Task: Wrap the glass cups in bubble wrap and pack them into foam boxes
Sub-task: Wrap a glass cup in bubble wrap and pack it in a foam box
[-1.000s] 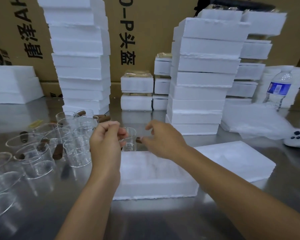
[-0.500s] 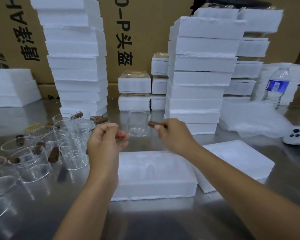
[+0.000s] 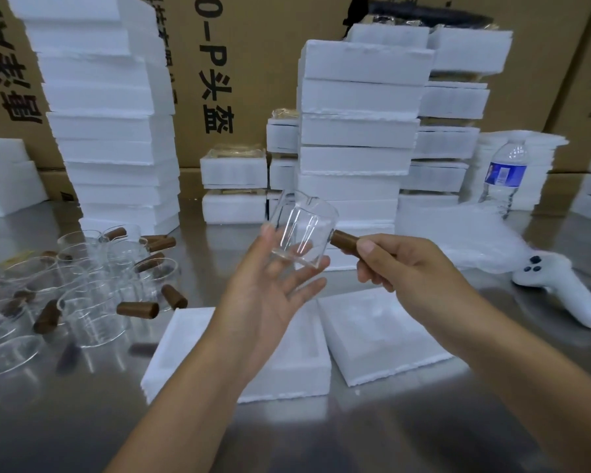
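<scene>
In the head view, the glass cup (image 3: pixel 301 233) is in the air in front of the person, above the far edge of the open foam box (image 3: pixel 191 349) on the steel table (image 3: pixel 321 438), and it touches neither. It stands nearly upright with its mouth up and leaning slightly away. Its brown wooden handle (image 3: pixel 343 241) sticks out sideways to the right, so the cup's long line runs left to right between the two hands. The right hand (image 3: pixel 410 268) carries it, thumb on top and fingers curled round the handle in a firm grasp. The left hand (image 3: pixel 263 295) is spread, palm turned up and toward the cup. Its straight fingers (image 3: pixel 307 288) lie under and against the glass base, supporting it without closing on it. The cup is bare, so wrapping seems to be the step due. The loose bubble wrap (image 3: pixel 458 233) lies to the right and farther back, beyond the right hand and well apart from the cup, and that hand is the nearer of the two. Since the right hand is occupied with the handle, the left would probably have to close round the body before the right can reach for a sheet. A second foam piece (image 3: pixel 382 336) lies just beside the box, under the right forearm.
</scene>
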Tool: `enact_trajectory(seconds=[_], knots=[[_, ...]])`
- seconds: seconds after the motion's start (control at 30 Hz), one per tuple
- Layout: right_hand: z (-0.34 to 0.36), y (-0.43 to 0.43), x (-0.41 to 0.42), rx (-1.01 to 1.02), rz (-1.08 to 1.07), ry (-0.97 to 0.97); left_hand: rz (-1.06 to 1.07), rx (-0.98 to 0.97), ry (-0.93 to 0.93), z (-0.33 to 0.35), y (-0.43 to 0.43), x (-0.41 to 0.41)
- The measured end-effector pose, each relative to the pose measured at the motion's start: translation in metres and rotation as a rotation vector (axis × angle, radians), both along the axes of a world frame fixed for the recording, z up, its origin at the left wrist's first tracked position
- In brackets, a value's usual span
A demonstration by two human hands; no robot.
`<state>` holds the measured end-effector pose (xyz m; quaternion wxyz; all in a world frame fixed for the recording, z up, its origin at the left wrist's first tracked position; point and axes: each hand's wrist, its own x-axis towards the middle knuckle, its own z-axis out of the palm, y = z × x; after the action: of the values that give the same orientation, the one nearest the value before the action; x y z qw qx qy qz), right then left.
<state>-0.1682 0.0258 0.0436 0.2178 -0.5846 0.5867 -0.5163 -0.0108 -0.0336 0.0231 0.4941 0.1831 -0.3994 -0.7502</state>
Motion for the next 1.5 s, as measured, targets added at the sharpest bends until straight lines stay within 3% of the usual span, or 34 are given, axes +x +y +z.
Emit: enact_trajectory(seconds=[0.17,0.3,0.4,0.57,0.7,0.87,1.0,1.33,1.4,1.5], knots=[[-0.002,-0.005,-0.027,0.047,-0.028,0.029,0.004,0.101,0.101,-0.009,-0.005,-0.008],[-0.013,-0.035,-0.078,0.035,-0.263,0.001,0.061,0.175,0.234,-0.013,-0.016,0.007],[-0.032,-0.06,-0.12,0.098,-0.539,0.256,0.09,0.189,0.255,-0.014,-0.02,0.014],[-0.061,-0.076,-0.161,0.284,-0.724,0.792,0.125,0.174,0.263,-0.012,-0.022,0.011],[-0.063,-0.083,-0.172,0.287,-0.812,0.975,0.129,0.156,0.262,-0.011,-0.024,0.009],[-0.057,-0.087,-0.174,0.182,-0.888,0.915,0.119,0.155,0.266,-0.01,-0.022,0.005],[-0.046,-0.087,-0.169,0.109,-0.91,0.753,0.103,0.166,0.257,-0.011,-0.022,0.006],[-0.02,-0.078,-0.159,0.139,-0.699,0.407,0.1,0.206,0.286,-0.015,-0.024,0.011],[-0.016,-0.076,-0.156,0.07,-0.709,0.312,0.099,0.225,0.297,-0.015,-0.024,0.012],[0.0,-0.069,-0.141,-0.19,-0.797,0.133,0.081,0.241,0.329,-0.014,-0.023,0.014]])
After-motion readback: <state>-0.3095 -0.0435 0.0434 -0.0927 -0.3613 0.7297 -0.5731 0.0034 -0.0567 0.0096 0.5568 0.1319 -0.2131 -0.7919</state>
